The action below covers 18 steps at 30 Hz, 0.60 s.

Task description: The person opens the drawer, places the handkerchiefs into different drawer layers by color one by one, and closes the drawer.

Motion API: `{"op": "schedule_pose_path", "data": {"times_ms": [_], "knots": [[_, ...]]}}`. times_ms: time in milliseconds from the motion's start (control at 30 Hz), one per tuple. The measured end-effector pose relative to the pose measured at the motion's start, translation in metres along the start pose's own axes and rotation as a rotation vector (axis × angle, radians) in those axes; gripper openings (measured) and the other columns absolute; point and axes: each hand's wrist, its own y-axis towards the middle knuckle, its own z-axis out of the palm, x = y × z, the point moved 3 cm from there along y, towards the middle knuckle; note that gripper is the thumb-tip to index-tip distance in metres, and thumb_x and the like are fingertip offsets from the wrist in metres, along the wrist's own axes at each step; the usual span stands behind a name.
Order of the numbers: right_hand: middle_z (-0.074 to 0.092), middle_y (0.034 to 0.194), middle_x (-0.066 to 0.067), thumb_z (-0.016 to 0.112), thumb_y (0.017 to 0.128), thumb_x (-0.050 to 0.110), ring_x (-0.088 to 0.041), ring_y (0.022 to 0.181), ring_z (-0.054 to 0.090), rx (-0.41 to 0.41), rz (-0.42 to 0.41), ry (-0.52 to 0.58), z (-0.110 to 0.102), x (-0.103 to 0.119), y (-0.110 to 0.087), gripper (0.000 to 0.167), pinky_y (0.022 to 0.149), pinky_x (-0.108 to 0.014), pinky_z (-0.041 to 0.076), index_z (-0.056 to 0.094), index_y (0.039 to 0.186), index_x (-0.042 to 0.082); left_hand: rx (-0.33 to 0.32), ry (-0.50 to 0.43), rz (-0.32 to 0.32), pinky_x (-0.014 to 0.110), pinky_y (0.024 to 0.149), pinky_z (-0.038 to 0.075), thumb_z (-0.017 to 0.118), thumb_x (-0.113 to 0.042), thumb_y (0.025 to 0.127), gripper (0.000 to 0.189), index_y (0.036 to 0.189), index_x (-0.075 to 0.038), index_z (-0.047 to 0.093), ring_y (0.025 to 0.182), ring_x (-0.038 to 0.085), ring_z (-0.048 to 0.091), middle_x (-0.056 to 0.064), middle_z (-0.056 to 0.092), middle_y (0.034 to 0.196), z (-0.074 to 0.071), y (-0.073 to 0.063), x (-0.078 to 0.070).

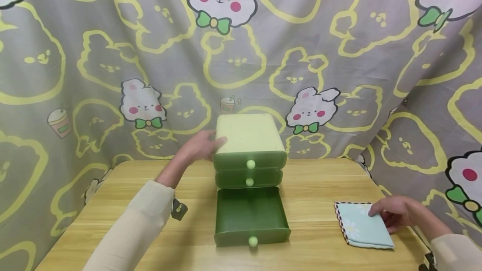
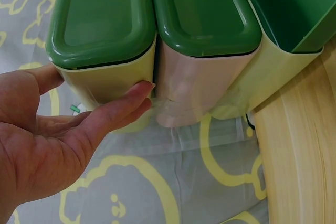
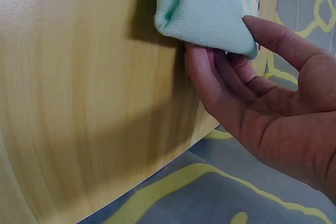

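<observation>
A small drawer cabinet (image 1: 246,133) with a pale yellow top and green drawer fronts stands mid-table. Its bottom drawer (image 1: 252,212) is pulled out and holds nothing; the upper two are closed. My left hand (image 1: 203,145) rests on the cabinet's upper left side, thumb at the top edge; in the left wrist view its extended fingers (image 2: 121,106) lie along the side wall. Over at the right, my right hand (image 1: 399,212) pinches the near right edge of a folded light-blue cloth (image 1: 363,225) with daisies and a checked border, thumb above and fingers underneath.
The wood-grain table (image 1: 312,204) has a rounded back edge close to a grey patterned curtain (image 1: 241,70). The curtain also hangs along the right side. The open drawer juts toward the front of the table.
</observation>
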Motion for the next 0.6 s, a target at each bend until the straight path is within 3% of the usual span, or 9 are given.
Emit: {"op": "schedule_pose_path", "data": {"times_ms": [233,467,600], "knots": [[0.073,0.079,-0.007,0.060,0.090,0.020,-0.015,0.071,0.070,0.037,0.001,0.021,0.003,0.002,-0.002,0.022,0.069,-0.030,0.062,0.070,0.087,0.001,0.005,0.002,0.003,0.046,0.093,0.056,0.052,-0.047,0.104,0.065,0.156,-0.011,0.038,0.091,0.026,0.072,0.019,0.067,0.121,0.000,0.001,0.001],[0.073,0.078,-0.004,0.060,0.092,0.018,-0.010,0.065,0.068,0.064,0.002,0.016,0.001,0.011,-0.005,0.021,0.066,-0.026,0.061,0.072,0.090,0.001,0.009,-0.027,-0.002,0.044,0.089,0.058,0.052,-0.045,0.105,0.061,0.154,-0.011,0.042,0.091,0.027,0.072,0.019,0.068,0.120,0.000,-0.001,0.000],[0.074,0.079,-0.004,0.059,0.093,0.017,-0.009,0.066,0.069,0.103,-0.046,0.020,0.002,0.019,-0.005,0.021,0.065,-0.023,0.060,0.072,0.091,0.000,0.007,-0.023,0.006,0.043,0.087,0.059,0.052,-0.045,0.105,0.059,0.153,-0.011,0.043,0.091,0.027,0.072,0.019,0.068,0.119,0.000,-0.001,0.000]]}}
